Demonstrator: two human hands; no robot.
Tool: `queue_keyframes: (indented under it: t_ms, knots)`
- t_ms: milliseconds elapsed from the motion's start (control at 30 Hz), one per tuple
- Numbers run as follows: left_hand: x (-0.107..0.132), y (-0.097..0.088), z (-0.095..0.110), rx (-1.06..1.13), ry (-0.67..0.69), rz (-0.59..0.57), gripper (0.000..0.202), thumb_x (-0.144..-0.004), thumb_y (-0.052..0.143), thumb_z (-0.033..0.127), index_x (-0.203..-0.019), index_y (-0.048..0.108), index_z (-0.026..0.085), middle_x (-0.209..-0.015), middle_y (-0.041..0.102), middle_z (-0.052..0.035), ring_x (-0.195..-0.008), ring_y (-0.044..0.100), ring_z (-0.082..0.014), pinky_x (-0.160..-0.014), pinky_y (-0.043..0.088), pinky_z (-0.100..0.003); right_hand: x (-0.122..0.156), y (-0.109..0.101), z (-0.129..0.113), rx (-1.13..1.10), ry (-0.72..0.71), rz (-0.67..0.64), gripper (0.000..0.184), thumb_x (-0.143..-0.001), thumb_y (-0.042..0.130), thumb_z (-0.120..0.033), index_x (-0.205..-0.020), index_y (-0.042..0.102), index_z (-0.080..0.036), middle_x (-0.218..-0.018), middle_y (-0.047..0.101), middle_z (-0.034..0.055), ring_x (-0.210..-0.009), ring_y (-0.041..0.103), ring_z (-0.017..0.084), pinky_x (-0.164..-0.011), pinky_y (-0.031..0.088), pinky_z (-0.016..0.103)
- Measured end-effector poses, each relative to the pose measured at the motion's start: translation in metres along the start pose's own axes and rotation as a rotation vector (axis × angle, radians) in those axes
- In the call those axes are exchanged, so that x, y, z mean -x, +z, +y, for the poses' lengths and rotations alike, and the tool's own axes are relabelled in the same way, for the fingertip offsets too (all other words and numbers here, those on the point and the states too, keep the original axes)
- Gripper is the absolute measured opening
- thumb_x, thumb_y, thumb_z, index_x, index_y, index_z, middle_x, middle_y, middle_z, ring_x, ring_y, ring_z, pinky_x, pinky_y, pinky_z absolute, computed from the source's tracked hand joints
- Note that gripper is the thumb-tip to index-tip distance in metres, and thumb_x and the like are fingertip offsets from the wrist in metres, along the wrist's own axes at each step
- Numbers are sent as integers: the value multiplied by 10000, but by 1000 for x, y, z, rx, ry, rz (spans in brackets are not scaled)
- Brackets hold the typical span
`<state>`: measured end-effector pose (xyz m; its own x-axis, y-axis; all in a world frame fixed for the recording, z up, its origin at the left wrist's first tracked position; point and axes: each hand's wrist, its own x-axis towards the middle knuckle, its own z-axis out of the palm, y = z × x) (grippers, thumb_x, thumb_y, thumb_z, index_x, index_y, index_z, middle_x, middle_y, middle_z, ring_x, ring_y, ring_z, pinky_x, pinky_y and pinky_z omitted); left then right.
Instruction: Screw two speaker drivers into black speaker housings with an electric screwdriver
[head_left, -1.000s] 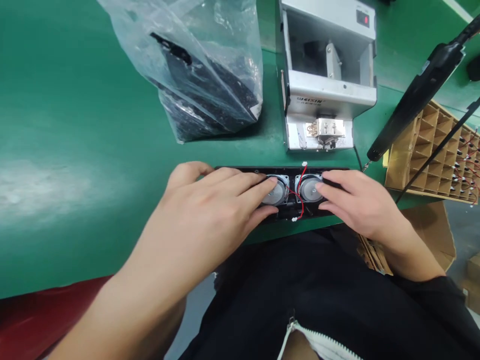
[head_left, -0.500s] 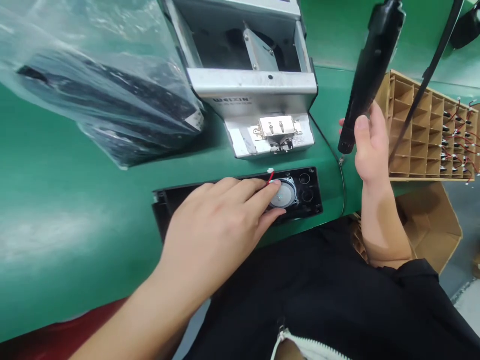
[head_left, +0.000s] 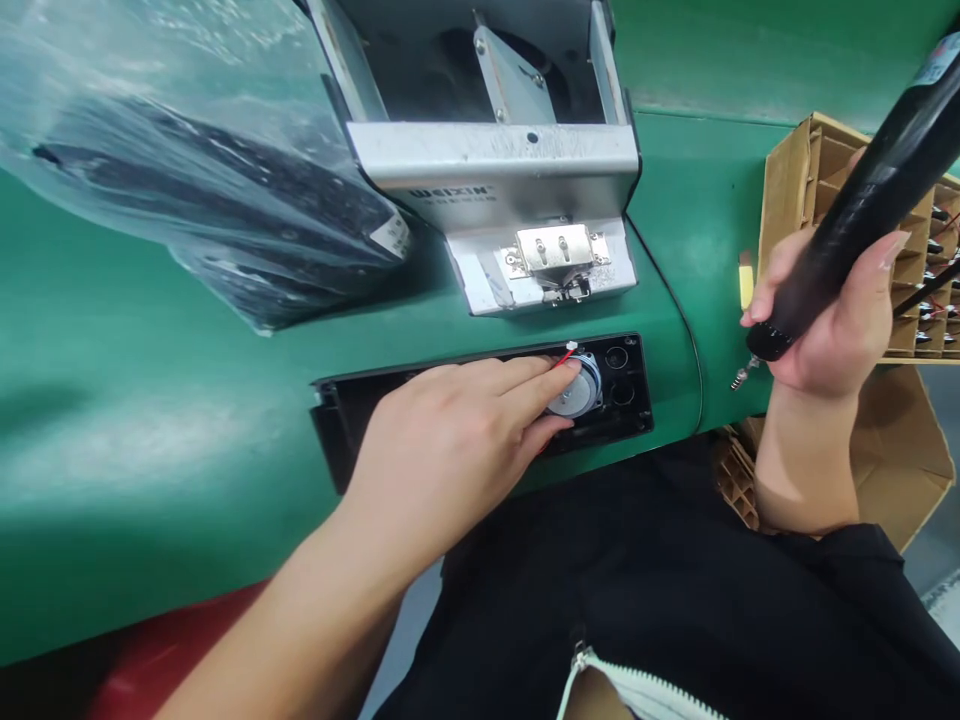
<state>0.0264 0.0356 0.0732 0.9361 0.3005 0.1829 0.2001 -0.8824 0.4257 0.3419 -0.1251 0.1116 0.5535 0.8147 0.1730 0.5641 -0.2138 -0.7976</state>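
Observation:
My left hand [head_left: 457,430] lies over a long black plastic housing [head_left: 634,400], its thumb and fingers pinching a round speaker [head_left: 577,396] seated near the right end. A short red wire with a white plug [head_left: 572,346] sticks up by the fingertips. My right hand [head_left: 832,310] is wrapped around a black electric screwdriver [head_left: 855,215], held tilted to the right of the housing. Its metal bit [head_left: 742,375] points down and left, apart from the speaker. My left hand and wrist cover the middle of the housing.
Behind the housing stands a silver metal fixture [head_left: 495,150] with a shiny bracket [head_left: 555,248]. Dark parts in a plastic bag [head_left: 247,210] lie at left. A divided cardboard box [head_left: 787,190], a yellow object [head_left: 745,280] and a thin black cable [head_left: 679,310] are at right.
The screwdriver in my right hand has moved right and tilted further over, its bit now pointing down-left. My left hand stays on the speaker. The view has shifted slightly.

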Motion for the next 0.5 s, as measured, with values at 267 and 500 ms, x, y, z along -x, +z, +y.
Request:
queue_keyframes:
  t_ms: [267,500]
  knots:
    - [-6,-2,0,24,-46,-47,314,-1188,752,280,-1469,889,299,-1390,962,-87,-1180,955,-356,-888,722,-450,7,15,-26,-363,43,280,605,-1187,437,-814,-1493,704,-367,-787,628,-35,-466,556,153,-389,410,300]
    - [-13,-8,5,-39,-63,-171,351,-1159,784,301,-1484,911,261,-1367,964,-120,-1168,954,-394,-869,720,-462,1,32,-42,-674,21,359,533,-1093,734,-792,-1417,771,-371,-788,720,-80,-425,601,123,-339,420,256]
